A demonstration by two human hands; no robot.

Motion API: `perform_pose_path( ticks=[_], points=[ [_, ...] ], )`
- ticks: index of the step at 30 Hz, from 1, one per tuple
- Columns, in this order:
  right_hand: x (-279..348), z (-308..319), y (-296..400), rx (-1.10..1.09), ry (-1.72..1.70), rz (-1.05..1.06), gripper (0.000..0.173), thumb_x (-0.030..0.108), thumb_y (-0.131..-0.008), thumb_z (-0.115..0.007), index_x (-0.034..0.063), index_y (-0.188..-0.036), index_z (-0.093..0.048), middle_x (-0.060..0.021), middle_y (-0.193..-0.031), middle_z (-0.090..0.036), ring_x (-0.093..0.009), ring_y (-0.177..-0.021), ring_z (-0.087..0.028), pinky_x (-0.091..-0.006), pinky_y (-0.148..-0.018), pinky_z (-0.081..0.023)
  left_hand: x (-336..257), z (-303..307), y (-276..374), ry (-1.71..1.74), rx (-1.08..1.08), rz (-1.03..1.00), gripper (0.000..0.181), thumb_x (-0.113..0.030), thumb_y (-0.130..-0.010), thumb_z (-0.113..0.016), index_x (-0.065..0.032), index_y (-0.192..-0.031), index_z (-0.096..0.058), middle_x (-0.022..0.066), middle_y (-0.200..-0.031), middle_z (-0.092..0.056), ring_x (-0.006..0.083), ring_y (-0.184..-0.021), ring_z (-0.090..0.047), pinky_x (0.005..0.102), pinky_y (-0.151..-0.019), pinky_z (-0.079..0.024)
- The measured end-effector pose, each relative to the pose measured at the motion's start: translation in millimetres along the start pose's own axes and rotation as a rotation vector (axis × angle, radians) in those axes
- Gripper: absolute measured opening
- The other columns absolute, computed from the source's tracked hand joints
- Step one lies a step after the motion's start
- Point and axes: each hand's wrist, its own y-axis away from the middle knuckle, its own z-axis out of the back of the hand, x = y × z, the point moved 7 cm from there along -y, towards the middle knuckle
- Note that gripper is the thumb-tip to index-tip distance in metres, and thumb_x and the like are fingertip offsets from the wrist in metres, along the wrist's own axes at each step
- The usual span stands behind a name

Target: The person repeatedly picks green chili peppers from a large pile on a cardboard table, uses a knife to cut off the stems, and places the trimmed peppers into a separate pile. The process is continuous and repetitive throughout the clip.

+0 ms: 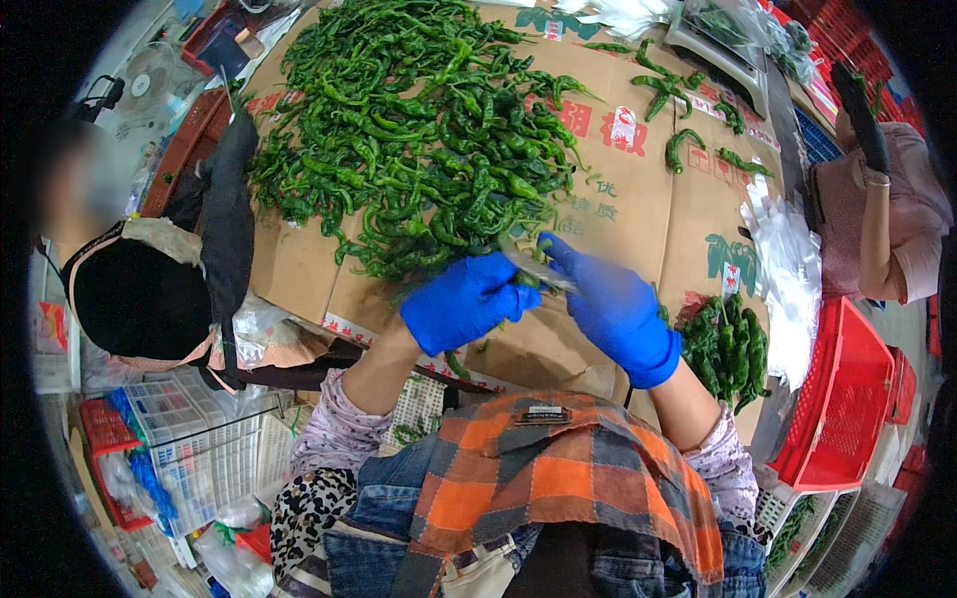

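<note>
A large heap of long, wrinkled green peppers [434, 134] lies on flattened cardboard [620, 75]. My left hand [471, 299], in a blue glove, is at the heap's near edge with its fingers closed around a green pepper [527, 279]. Across from it, my right hand [617, 310], also blue-gloved, grips a narrow greyish thing [542, 269], blurred by motion; its exact kind cannot be told. The two hands are close together, fingertips facing. A sorted bunch of green peppers [729, 351] rests on the cardboard to the right of my right hand.
Loose peppers [684, 149] and a weighing scale [721, 45] are at the upper right. Clear plastic bags [785, 276] lie along the right edge, beside a red crate [841, 404]. One person [867, 209] is at the right, another [149, 291] at the left. White baskets [202, 448] stand lower left.
</note>
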Motion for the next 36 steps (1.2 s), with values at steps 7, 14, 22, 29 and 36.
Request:
perform_pose_path(
  ticks=[7,14,22,29,36],
  points=[
    [-17,-49,-5,0.241,0.052,-0.108,0.054,0.004,-0.083,-0.059,0.0125,-0.135,-0.051,-0.0150,-0.097,-0.067,-0.029,-0.076,-0.066,-0.0381,-0.068,-0.052,4,-5,17,0.002,0.074,0.129,0.023,-0.020,-0.088,-0.064,0.0008,-0.097,-0.059,0.0112,-0.074,-0.057,0.0155,-0.068,-0.058,0.0331,-0.064,-0.047],
    [-44,-52,7,0.288,-0.420,-0.357,0.032,0.025,-0.083,-0.068,0.0101,-0.111,-0.065,-0.0164,-0.087,-0.067,-0.036,-0.075,-0.065,-0.0432,-0.064,-0.051,10,43,32,0.366,-0.281,-0.019,0.019,-0.009,-0.092,-0.056,0.0012,-0.108,-0.058,0.0071,-0.099,-0.064,0.0145,-0.084,-0.061,0.0299,-0.080,-0.050],
    [-12,-9,19,0.193,-0.268,-0.357,0.053,0.046,-0.080,-0.071,0.0089,-0.117,-0.063,-0.0169,-0.093,-0.068,-0.035,-0.082,-0.067,-0.0409,-0.068,-0.052,15,6,-47,0.527,-0.094,-0.096,0.026,-0.013,-0.092,-0.060,-0.0015,-0.115,-0.057,0.0050,-0.096,-0.065,0.0149,-0.086,-0.062,0.0314,-0.076,-0.053],
    [-62,79,96,-0.227,-0.053,-0.718,0.040,0.028,-0.082,-0.071,0.0070,-0.115,-0.064,-0.0187,-0.092,-0.068,-0.033,-0.082,-0.068,-0.0379,-0.071,-0.052,11,51,-147,-0.979,-0.306,-0.360,0.029,-0.014,-0.087,-0.056,-0.0128,-0.115,-0.064,0.0155,-0.107,-0.064,0.0338,-0.094,-0.063,0.0426,-0.079,-0.051],
    [-121,173,211,-0.436,0.192,-1.006,0.037,0.024,-0.083,-0.067,0.0097,-0.117,-0.064,-0.0211,-0.082,-0.066,-0.035,-0.072,-0.066,-0.0413,-0.064,-0.050,61,64,-198,-1.428,0.188,-0.106,0.046,-0.007,-0.093,-0.041,-0.0226,-0.135,-0.050,0.0173,-0.139,-0.048,0.0340,-0.124,-0.051,0.0442,-0.102,-0.043]
  ],
)
